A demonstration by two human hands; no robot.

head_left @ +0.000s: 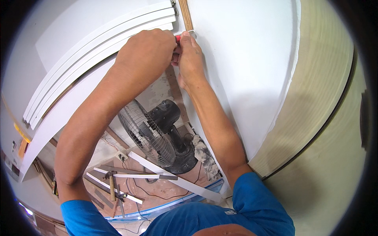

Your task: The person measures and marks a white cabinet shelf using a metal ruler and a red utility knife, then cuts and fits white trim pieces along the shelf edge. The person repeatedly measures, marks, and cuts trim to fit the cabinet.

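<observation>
Both my arms reach up to the corner where white slats [106,35] meet a white panel [240,67]. My left hand [151,47] is curled closed, its back toward me, and its fingertips are mostly hidden. My right hand [191,61] is closed against it, thumb pointing up. Between them shows a small bright red piece [178,38], perhaps part of a tool; its kind is hidden by the fingers. Just above the right thumb sits a small metal piece [192,33], at the lower end of a brown wooden edge [185,15].
Below my arms a black pedestal fan [173,133] stands on the floor. A hammer [112,187], several white strips [130,176] and cables lie around it. A crumpled grey cloth [204,155] is by the fan base. A pale wood-grain panel [311,78] rises on the right.
</observation>
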